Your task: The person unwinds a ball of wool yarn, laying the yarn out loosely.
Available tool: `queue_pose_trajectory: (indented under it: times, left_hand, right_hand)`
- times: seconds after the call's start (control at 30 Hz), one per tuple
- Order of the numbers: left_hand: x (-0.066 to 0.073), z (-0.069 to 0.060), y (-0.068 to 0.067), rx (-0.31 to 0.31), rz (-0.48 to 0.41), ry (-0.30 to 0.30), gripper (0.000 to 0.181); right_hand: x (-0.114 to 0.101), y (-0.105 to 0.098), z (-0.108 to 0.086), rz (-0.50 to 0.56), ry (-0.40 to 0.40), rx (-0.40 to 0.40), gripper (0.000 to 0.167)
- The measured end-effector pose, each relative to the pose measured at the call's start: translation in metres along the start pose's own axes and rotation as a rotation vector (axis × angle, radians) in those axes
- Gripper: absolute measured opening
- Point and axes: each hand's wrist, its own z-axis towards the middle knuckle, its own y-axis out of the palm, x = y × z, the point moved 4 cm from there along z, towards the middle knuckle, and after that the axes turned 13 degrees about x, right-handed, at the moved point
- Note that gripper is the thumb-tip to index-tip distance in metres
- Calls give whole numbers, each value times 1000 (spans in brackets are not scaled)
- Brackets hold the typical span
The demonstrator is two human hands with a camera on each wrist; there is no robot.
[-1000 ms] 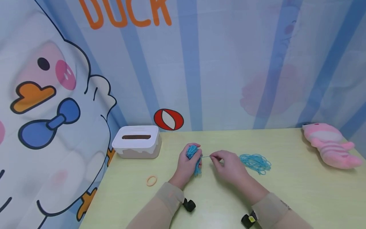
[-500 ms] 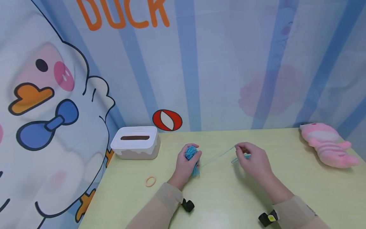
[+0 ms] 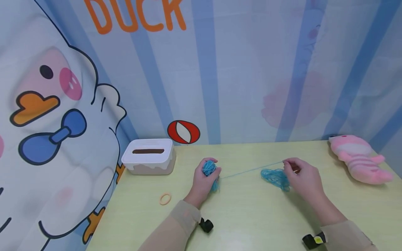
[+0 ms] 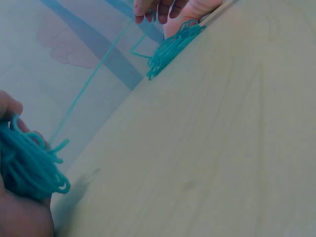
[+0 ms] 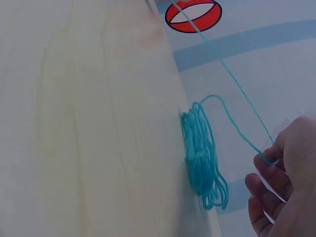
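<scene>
While the left hand (image 3: 202, 182) anchors, the right hand (image 3: 304, 176) holds taut

Because the left fingers are curled round a blue yarn bundle (image 3: 208, 168), we judge that grip an anchor that stops the wraps loosening. The right thumb and fingers pinch a strand (image 3: 251, 169), well apart from the bundle; we see it run straight between the hands, probably because that spread takes up slack. From the pinch, yarn trails to a loose coil (image 3: 274, 178) on the worktop (image 3: 238, 219), just beside the right hand, perhaps so close to avoid snags. The orange ring (image 3: 160, 200) and lidded box (image 3: 149, 157) sit left of both hands, out of the strand's path.
</scene>
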Motion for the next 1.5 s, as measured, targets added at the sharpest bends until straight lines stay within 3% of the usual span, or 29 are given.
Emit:
queue_pose_trajectory:
  times: [0.2,0.4,0.6,0.7,0.9,0.97,1.03,1.2,1.37,1.5]
  left_hand:
    - [0,2,2,-8,-36,-10,29]
    - [-2,2,4,-32,-136,-48,33]
    - [1,1,4,-47,-183,-60,37]
    - [1,0,4,-54,-187,-60,37]
    - [1,0,4,-71,-189,-60,39]
    - [1,0,4,-76,-193,-62,40]
    - [1,0,4,-77,-195,-65,40]
    - [1,0,4,-91,-201,-61,40]
    - [2,-1,4,-109,-215,-54,41]
    - [4,-2,5,-110,-221,-58,41]
  right_hand:
    - [20,-7,-2,-76,40,-31,35]
    - [32,-8,-2,-178,77,-158,36]
    - [30,-5,-1,-245,70,-275,39]
    - [25,-2,-2,-248,49,-265,42]
    - [-2,6,-6,-123,-26,-34,38]
    - [-18,12,-8,-62,-77,-2,35]
    - [-35,23,-12,-19,-143,-29,33]
    - [-71,62,-28,44,-230,-222,35]
    - [-98,97,-40,73,-229,-356,46]
    - [-108,111,-42,71,-198,-370,38]
